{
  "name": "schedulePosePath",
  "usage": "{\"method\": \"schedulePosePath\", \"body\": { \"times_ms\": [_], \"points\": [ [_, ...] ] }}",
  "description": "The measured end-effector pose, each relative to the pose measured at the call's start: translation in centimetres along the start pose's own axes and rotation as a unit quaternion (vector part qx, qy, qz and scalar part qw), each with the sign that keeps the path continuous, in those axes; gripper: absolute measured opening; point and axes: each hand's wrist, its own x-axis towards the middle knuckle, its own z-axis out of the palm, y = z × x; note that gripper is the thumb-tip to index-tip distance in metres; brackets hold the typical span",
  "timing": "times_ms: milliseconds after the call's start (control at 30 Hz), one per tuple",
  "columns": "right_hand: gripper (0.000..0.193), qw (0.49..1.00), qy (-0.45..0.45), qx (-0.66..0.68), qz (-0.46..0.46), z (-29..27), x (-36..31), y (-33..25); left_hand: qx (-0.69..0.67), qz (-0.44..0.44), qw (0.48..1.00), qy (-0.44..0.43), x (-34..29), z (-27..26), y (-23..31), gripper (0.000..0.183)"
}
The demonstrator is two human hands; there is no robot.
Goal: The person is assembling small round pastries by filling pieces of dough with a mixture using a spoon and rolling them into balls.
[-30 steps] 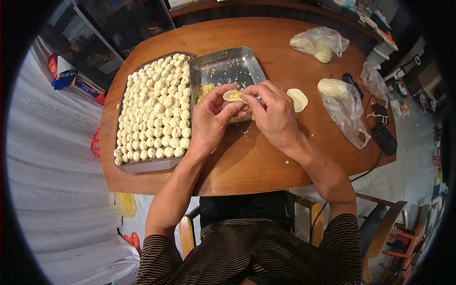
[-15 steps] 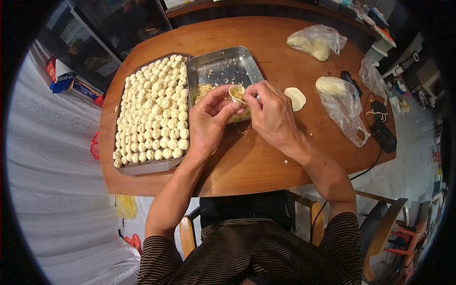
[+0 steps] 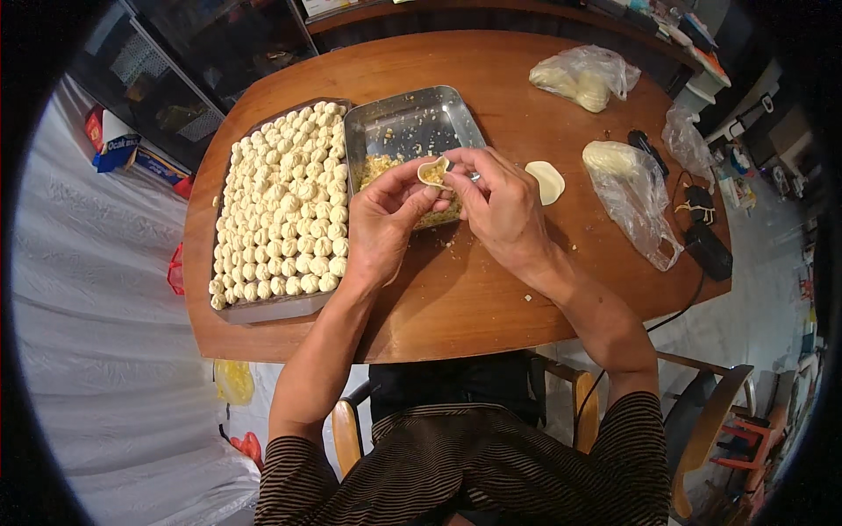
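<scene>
Head view: the left hand (image 3: pixel 386 219) and right hand (image 3: pixel 503 203) pinch a filled wrapper (image 3: pixel 433 172), unsealed, between them — pleated dumplings (image 3: pixel 282 200), apparently finished, crowd a tray (image 3: pixel 285 309) left of the grip, while a flat wrapper (image 3: pixel 547 183) to its right and filling (image 3: pixel 378 165) just beyond remain.

White lettering (image 3: pixel 119 145) on a blue box (image 3: pixel 109 161)

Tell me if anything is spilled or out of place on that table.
Pale crumbs lie loose on the wooden table, one toward its front edge, others on the near side of the metal tray with filling. They look odd lying outside the tray, perhaps spilled.
</scene>
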Motion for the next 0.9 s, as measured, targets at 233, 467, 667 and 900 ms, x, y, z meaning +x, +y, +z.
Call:
{"method": "schedulePosePath", "body": {
  "times_ms": [233,467,667,900],
  "points": [
    [0.009,0.999,-0.004,-0.038,-0.031,-0.4,0.0,-0.5,-0.019,-0.005,1.000,-0.004,0.0,-0.2,-0.2,0.037],
    [0.011,0.998,-0.008,-0.064,-0.023,-0.3,0.0,-0.2,0.021,0.015,1.000,-0.006,0.0,0.1,-0.5,0.037],
    [0.011,0.998,0.000,-0.064,-0.009,-0.3,0.2,0.1,0.164,0.066,0.982,0.059,0.4,-0.9,-0.2,0.030],
    [0.011,0.999,0.008,-0.021,0.027,-0.1,0.2,0.4,0.329,0.101,0.938,0.051,0.5,-1.4,-0.2,0.030]
  ]
}}
